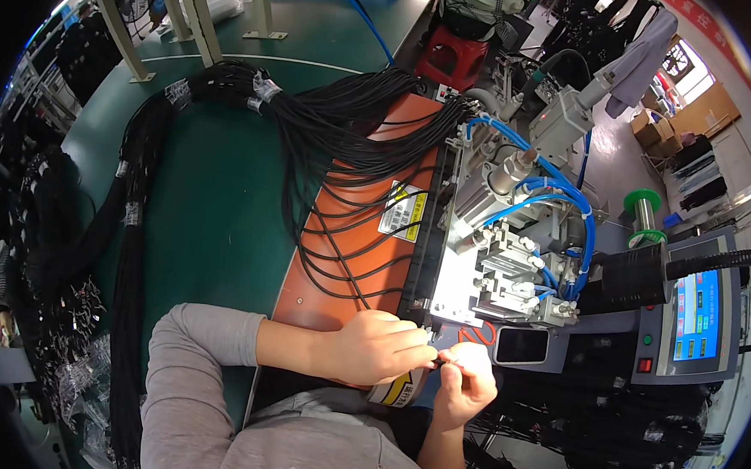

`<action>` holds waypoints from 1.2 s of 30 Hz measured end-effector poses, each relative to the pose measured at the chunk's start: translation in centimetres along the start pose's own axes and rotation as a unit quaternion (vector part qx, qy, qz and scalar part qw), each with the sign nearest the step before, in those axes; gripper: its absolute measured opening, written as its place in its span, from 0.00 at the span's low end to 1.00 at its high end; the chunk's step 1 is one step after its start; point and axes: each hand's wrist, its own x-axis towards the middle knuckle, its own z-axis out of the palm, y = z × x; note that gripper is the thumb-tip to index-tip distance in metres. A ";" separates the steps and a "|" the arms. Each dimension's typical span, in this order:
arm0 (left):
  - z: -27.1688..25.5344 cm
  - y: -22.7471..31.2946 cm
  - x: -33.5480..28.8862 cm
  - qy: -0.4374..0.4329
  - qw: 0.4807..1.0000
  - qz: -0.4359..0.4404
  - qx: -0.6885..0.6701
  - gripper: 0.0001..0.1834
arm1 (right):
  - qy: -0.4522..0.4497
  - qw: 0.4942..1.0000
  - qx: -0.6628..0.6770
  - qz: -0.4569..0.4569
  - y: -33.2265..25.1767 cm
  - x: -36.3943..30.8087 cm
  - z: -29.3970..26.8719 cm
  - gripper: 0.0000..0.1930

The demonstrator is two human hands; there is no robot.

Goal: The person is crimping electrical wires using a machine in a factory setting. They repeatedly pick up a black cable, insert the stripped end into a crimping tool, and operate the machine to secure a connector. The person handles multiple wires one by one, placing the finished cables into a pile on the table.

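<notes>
My left hand (381, 348) is closed, its fingers curled over a thin black cable (357, 289) that comes down across the orange plate (324, 304). My right hand (465, 386) pinches the cable's small dark end between thumb and fingers, close against the left fingertips. Fine detail of that end is hidden by the fingers. Both hands are just in front of the near end of a bench machine (463, 283) with metal cylinders and blue air hoses. Several more black cables lie side by side over the orange plate, their ends at the machine's dark edge.
A red-handled tool (479, 334) and a phone (522, 347) lie right of the hands. Beyond them stand a control screen (699, 316) and a wire spool (644, 215). Thick tied cable bundles (139, 168) cross the green table (215, 182). A red stool (452, 59) stands behind.
</notes>
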 end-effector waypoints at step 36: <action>1.4 0.0 -0.9 -0.157 0.964 -0.005 0.215 0.17 | -0.099 0.946 -0.300 0.068 2.6 1.2 -0.6 0.03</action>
